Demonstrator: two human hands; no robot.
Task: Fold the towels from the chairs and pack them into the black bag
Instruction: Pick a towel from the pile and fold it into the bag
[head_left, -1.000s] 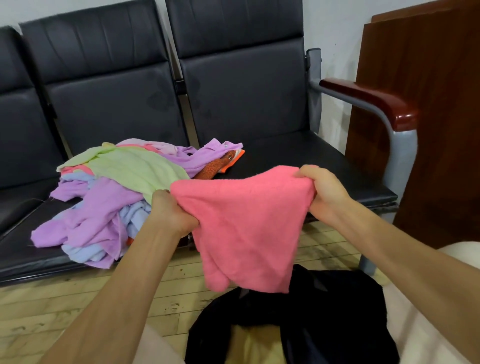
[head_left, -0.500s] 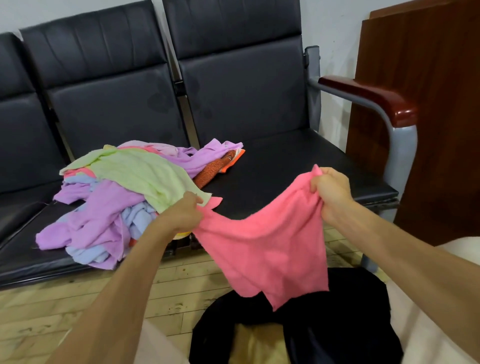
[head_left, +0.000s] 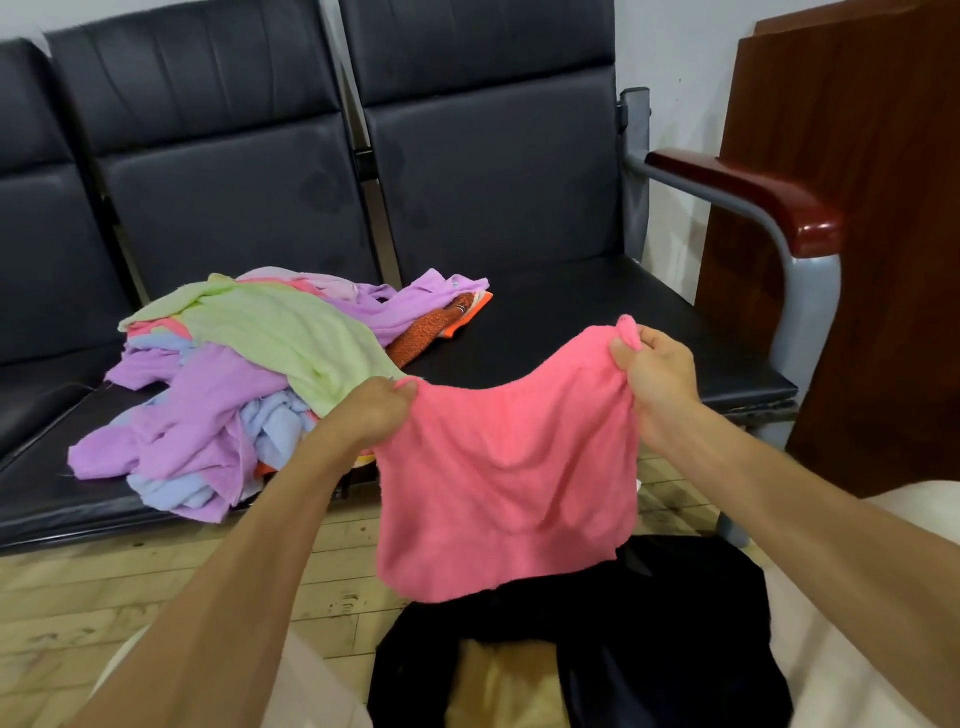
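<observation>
A pink towel (head_left: 511, 483) hangs in the air in front of the chairs. My left hand (head_left: 371, 413) pinches its upper left corner and my right hand (head_left: 657, 376) grips its upper right corner. The top edge sags between them and the cloth hangs down flat. Below it the black bag (head_left: 649, 654) lies open on the floor between my knees, with something tan inside. A heap of towels (head_left: 244, 384) in green, purple, blue, pink and orange lies on the middle chair seat, left of my hands.
The black chairs (head_left: 493, 171) stand in a row against the wall; the right seat (head_left: 582, 332) holds only the heap's edge. A metal armrest with a red-brown top (head_left: 753, 202) ends the row. A wooden panel (head_left: 872, 260) stands at the right. The floor is wooden.
The towel went from bunched to spread out. My hands moved apart, and the cloth now hangs as a flat sheet from its two upper corners.
</observation>
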